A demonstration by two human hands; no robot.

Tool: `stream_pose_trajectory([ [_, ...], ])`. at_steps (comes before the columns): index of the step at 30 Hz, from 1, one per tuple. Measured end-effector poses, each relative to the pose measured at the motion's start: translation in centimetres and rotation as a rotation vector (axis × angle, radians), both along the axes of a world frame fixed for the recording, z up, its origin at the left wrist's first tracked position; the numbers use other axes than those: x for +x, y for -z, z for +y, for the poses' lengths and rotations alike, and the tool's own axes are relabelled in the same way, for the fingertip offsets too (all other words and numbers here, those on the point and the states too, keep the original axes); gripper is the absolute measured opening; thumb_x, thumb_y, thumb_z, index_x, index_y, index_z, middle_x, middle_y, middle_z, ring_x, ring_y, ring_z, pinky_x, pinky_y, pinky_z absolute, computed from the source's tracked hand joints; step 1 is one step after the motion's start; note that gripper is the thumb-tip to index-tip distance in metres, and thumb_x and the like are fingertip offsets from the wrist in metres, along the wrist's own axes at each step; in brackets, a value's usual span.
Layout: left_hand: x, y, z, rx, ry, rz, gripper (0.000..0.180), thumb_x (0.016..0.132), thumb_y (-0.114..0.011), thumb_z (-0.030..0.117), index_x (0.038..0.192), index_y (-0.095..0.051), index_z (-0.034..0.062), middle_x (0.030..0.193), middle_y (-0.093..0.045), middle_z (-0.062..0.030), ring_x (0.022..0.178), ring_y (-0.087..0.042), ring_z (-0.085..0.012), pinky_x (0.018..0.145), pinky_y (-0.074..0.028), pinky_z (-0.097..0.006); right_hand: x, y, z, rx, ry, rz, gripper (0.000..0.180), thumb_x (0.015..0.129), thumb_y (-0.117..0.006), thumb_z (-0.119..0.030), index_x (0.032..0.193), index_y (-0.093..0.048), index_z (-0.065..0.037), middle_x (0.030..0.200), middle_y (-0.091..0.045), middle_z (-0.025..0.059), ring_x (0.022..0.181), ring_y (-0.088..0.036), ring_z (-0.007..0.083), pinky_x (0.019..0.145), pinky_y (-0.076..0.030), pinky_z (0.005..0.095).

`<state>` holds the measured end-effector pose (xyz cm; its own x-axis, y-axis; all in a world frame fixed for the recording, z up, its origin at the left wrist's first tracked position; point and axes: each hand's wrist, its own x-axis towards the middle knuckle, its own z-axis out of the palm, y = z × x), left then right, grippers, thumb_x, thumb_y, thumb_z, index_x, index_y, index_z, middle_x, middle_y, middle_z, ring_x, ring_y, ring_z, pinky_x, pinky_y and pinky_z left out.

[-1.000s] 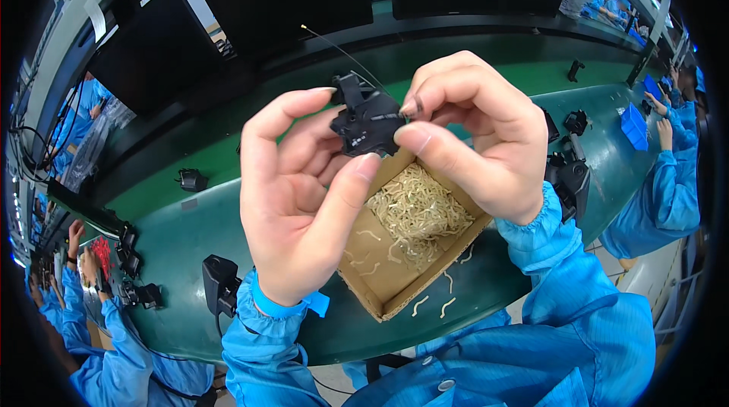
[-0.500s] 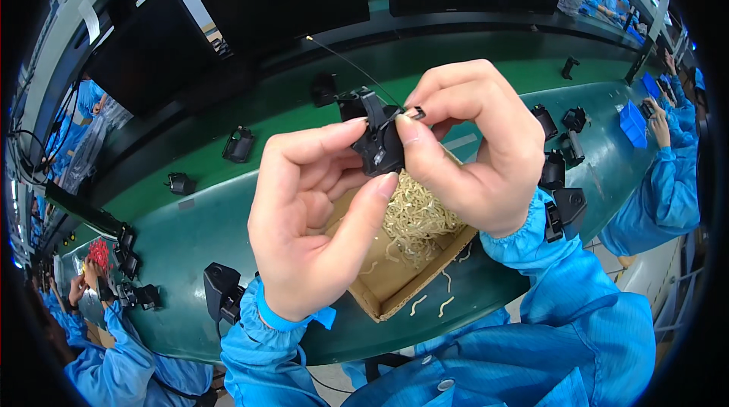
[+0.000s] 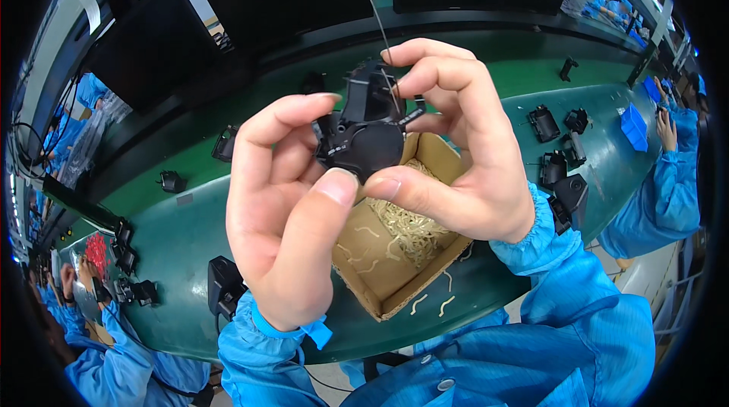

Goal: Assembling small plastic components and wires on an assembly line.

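Note:
Both hands hold a black plastic housing (image 3: 372, 145) with a rounded face, raised above a cardboard box. My left hand (image 3: 281, 217) grips its left side, thumb at the lower edge and index finger near the top. From the right, my right hand (image 3: 474, 141) has its thumb at the bottom edge and bent fingers by the upper right side. A thin dark wire (image 3: 377, 20) with a gold-coloured tip stands up from the housing, passing the right fingertips. Below, the open cardboard box (image 3: 421, 284) holds a heap of thin, pale yellow wavy strips (image 3: 410, 228).
Loose strips (image 3: 448, 305) lie before the box on the green table (image 3: 190, 232). Black parts stand at left (image 3: 225, 285) and right (image 3: 568, 198). A blue tray (image 3: 633, 127) is farther right. Dark screens (image 3: 281, 4) line the back. Co-workers in blue sleeves (image 3: 657, 187) sit on both sides.
The housing has turned so its rounded face shows, and its wire has swung from leaning left to nearly upright. My right fingers have shifted from a pinch at its side to its top and bottom.

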<state>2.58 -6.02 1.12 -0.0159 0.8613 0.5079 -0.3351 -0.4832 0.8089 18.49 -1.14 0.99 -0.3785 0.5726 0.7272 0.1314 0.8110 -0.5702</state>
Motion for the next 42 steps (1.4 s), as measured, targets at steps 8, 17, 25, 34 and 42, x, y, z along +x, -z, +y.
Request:
stream_pose_trajectory([
  [8, 0.5, -0.2, -0.8, -0.142, 0.097, -0.101, 0.032, 0.086, -0.047, 0.009, 0.116, -0.042, -0.0020, 0.111, -0.050, -0.0124, 0.106, -0.049, -0.0195, 0.096, -0.037, -0.035, -0.8, 0.4, -0.6, 0.052, -0.020, 0.035, 0.064, 0.064, -0.082, -0.009, 0.110, -0.037, -0.002, 0.128, -0.032, 0.0191, 0.103, -0.055, 0.0184, 0.085, -0.050, 0.0308],
  [17, 0.9, 0.5, -0.6, 0.008, 0.084, -0.008, 0.032, 0.077, -0.057, 0.000, 0.106, -0.043, 0.0029, 0.103, -0.048, -0.0073, 0.098, -0.046, -0.0131, 0.094, -0.034, -0.030, -0.6, 0.4, -0.8, 0.026, -0.058, 0.012, 0.057, 0.065, -0.081, -0.008, 0.104, -0.041, 0.001, 0.125, -0.033, 0.0187, 0.097, -0.054, 0.0156, 0.084, -0.049, 0.0294],
  [25, -1.2, -0.9, 0.5, -0.111, 0.082, 0.091, 0.040, 0.082, -0.047, 0.004, 0.119, -0.046, -0.0103, 0.107, -0.058, -0.0167, 0.098, -0.058, -0.0179, 0.088, -0.044, -0.030, 0.2, 0.0, 0.2, 0.017, 0.033, -0.008, 0.061, 0.061, -0.084, -0.016, 0.107, -0.046, -0.002, 0.121, -0.043, 0.0139, 0.100, -0.052, 0.0151, 0.078, -0.047, 0.0250],
  [34, -1.5, 0.7, 1.7, 0.118, -0.010, 0.309, 0.031, 0.083, -0.042, -0.008, 0.113, -0.050, -0.0074, 0.105, -0.060, -0.0133, 0.095, -0.060, -0.0158, 0.087, -0.047, -0.029, 0.4, -0.7, 0.3, 0.156, 0.146, -0.167, 0.051, 0.058, -0.082, -0.013, 0.097, -0.051, -0.003, 0.116, -0.048, 0.0121, 0.096, -0.054, 0.0146, 0.075, -0.047, 0.0253],
  [42, -7.7, 4.9, 11.1, 0.155, -0.698, 0.801, 0.028, 0.085, -0.055, 0.006, 0.111, -0.053, -0.0010, 0.109, -0.057, -0.0141, 0.099, -0.056, -0.0229, 0.090, -0.043, -0.032, 2.6, 1.0, 7.3, -0.236, 0.389, -0.221, 0.038, 0.069, -0.074, -0.027, 0.091, -0.054, -0.003, 0.088, -0.055, 0.0078, 0.079, -0.054, 0.0161, 0.062, -0.045, 0.0279],
])
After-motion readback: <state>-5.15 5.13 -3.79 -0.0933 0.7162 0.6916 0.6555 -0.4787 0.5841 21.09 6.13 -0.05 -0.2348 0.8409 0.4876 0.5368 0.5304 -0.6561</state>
